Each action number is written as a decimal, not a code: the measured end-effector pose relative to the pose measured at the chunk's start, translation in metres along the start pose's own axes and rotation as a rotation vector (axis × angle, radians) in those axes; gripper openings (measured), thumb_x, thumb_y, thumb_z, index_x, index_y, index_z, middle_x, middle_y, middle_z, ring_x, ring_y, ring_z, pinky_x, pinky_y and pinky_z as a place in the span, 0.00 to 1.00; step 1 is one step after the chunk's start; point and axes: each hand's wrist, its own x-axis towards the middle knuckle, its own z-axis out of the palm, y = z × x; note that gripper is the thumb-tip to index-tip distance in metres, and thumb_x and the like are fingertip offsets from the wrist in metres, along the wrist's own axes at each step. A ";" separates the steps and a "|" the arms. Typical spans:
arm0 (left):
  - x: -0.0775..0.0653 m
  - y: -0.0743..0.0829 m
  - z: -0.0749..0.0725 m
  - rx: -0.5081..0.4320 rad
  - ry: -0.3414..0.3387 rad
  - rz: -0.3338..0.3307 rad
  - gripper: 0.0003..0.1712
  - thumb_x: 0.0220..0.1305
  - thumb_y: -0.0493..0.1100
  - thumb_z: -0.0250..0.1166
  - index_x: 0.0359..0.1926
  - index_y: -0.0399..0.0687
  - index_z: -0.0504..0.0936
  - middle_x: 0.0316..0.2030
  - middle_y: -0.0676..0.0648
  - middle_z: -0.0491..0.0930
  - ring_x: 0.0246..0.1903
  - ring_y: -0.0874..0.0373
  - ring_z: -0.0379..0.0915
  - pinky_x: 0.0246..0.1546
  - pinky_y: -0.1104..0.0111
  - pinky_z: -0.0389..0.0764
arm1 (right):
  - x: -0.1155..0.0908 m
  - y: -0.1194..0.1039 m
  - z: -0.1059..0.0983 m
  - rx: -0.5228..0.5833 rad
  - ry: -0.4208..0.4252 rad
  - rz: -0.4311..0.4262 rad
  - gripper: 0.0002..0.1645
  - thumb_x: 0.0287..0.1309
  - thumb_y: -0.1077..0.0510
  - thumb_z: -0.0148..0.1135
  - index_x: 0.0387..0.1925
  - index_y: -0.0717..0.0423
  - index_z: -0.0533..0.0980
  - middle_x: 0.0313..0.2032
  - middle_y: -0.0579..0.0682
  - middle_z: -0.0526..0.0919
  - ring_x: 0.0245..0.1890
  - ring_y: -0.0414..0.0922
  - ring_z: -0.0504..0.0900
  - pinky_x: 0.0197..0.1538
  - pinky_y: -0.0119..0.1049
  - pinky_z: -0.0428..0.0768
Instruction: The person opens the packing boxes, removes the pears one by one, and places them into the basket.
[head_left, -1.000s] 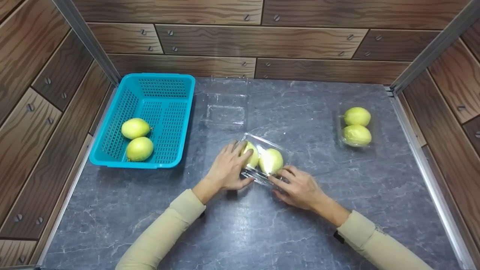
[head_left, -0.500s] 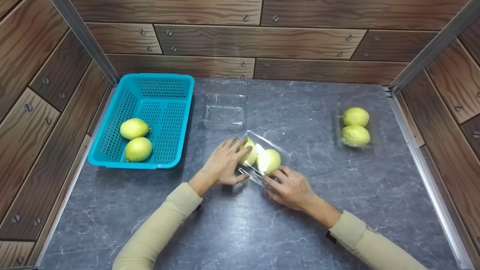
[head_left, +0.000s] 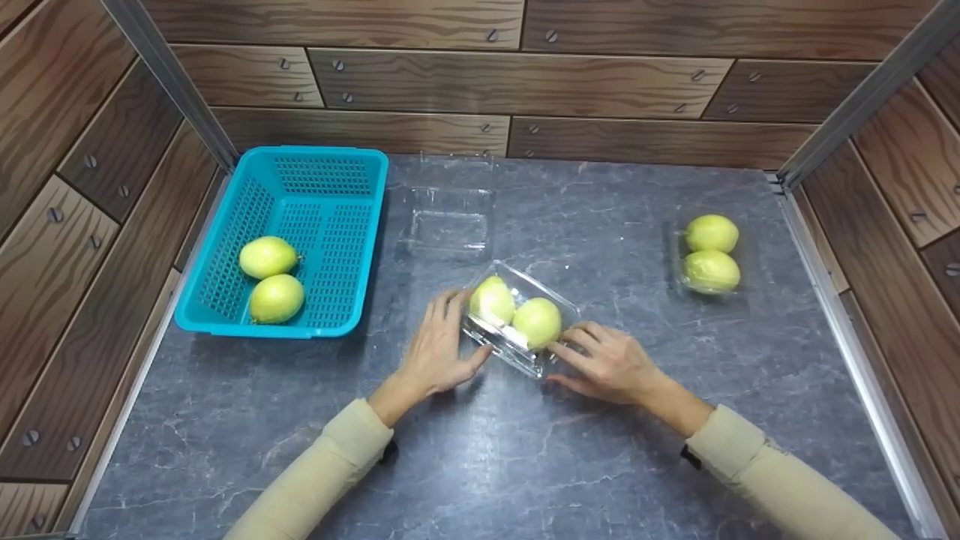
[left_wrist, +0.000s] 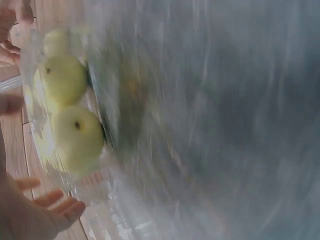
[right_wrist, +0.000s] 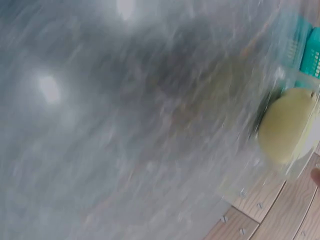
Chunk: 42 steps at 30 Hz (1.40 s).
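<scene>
A clear plastic clamshell container (head_left: 517, 352) sits slanted at mid-table with its lid down. Two yellow-green fruits, a left fruit (head_left: 492, 301) and a right fruit (head_left: 537, 322), are inside it. My left hand (head_left: 435, 349) is at the container's left side, fingers extended and thumb near the front edge. In the left wrist view, those spread fingers (left_wrist: 60, 207) lie beside the clear wall, not curled round it. At the right corner is my right hand (head_left: 611, 364), its fingers loosely bent against or close to the plastic; contact is unclear. Only a fingertip (right_wrist: 316, 176) shows in the right wrist view.
A blue perforated basket (head_left: 375, 247) at left holds two similar fruits (head_left: 277, 298). Behind the worked container stands an open, bare clear container (head_left: 450, 229). Another clear container (head_left: 675, 289) with two fruits (head_left: 712, 271) is at right. Wood-patterned walls (head_left: 525, 82) surround the grey table.
My left hand has drawn back from over the lid to the container's left side, uncovering the left fruit. The right hand has shifted slightly right. The container stays nearly in place.
</scene>
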 end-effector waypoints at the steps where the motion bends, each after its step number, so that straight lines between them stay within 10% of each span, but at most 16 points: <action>1: -0.003 0.002 0.001 -0.039 0.014 -0.036 0.53 0.60 0.59 0.71 0.77 0.36 0.61 0.70 0.32 0.69 0.69 0.36 0.69 0.71 0.42 0.76 | -0.001 0.003 -0.001 -0.001 0.001 -0.008 0.29 0.55 0.36 0.73 0.48 0.52 0.87 0.39 0.51 0.88 0.36 0.47 0.86 0.34 0.37 0.89; 9: -0.019 0.015 0.006 -0.378 0.131 -0.333 0.52 0.59 0.49 0.77 0.77 0.34 0.60 0.68 0.33 0.69 0.64 0.36 0.74 0.65 0.44 0.81 | -0.005 0.020 -0.005 0.006 -0.002 -0.032 0.23 0.50 0.44 0.76 0.43 0.54 0.86 0.37 0.50 0.88 0.34 0.48 0.85 0.34 0.39 0.88; 19: -0.029 0.019 0.025 -0.783 0.275 -0.543 0.41 0.65 0.36 0.72 0.73 0.34 0.62 0.60 0.33 0.75 0.55 0.42 0.82 0.58 0.56 0.87 | -0.014 0.023 -0.002 -0.004 -0.065 -0.041 0.14 0.70 0.48 0.59 0.42 0.52 0.85 0.37 0.51 0.88 0.36 0.50 0.86 0.34 0.39 0.89; 25: -0.031 0.020 0.037 -1.020 0.282 -0.611 0.36 0.67 0.32 0.68 0.71 0.33 0.62 0.58 0.31 0.76 0.47 0.55 0.83 0.47 0.72 0.86 | -0.016 0.022 0.001 -0.011 -0.059 -0.051 0.18 0.78 0.50 0.51 0.40 0.51 0.85 0.36 0.51 0.88 0.36 0.49 0.86 0.34 0.39 0.89; 42: -0.022 0.029 0.056 -1.419 0.334 -0.677 0.32 0.62 0.22 0.64 0.64 0.31 0.62 0.44 0.45 0.75 0.35 0.63 0.82 0.41 0.71 0.91 | -0.020 0.021 0.009 -0.020 -0.064 -0.064 0.22 0.82 0.52 0.45 0.39 0.51 0.85 0.36 0.50 0.87 0.35 0.49 0.86 0.33 0.38 0.88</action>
